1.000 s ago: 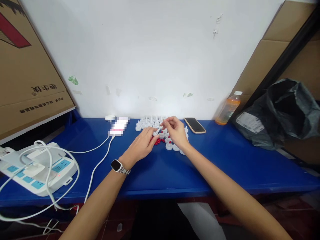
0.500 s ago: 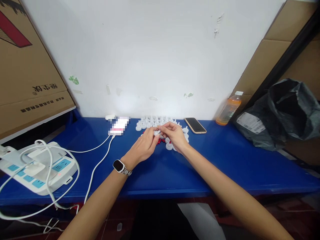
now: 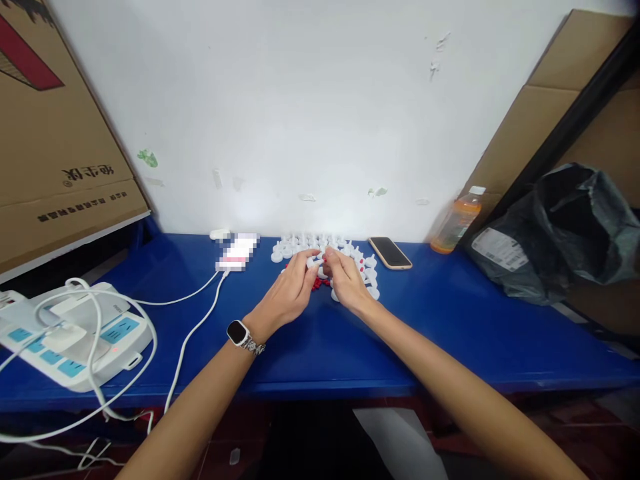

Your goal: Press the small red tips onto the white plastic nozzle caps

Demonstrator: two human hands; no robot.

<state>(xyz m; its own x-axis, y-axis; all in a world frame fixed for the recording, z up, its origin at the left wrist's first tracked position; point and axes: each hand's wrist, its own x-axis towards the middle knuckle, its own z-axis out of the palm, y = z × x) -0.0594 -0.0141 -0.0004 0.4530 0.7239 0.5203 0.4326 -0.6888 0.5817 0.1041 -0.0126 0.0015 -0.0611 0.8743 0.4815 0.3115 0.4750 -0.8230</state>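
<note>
Over the middle of the blue table, my left hand (image 3: 287,293) is closed in a pinch on a white plastic disc with a stem (image 3: 313,262). My right hand (image 3: 349,281) is right beside it, thumb and forefinger pinched on what looks like a small red part (image 3: 325,261), mostly covered by the fingertips. Under and between the hands lie several small red parts (image 3: 320,285). Behind and to the right of them, many more white stemmed discs (image 3: 287,251) stand in a cluster, partly hidden by my hands. My left wrist wears a watch (image 3: 237,332).
On the blue table (image 3: 320,353), a phone (image 3: 390,253) lies right of the discs and a blurred-out device (image 3: 237,253) on a white cable lies left. A power strip (image 3: 75,347) with looped cables fills the left end. An orange drink bottle (image 3: 456,223) and black plastic bag (image 3: 530,240) stand right.
My right hand has drawn slightly back from the left, and a bit of red now shows at its fingertips. The left hand has stayed nearly in place with the white disc.
</note>
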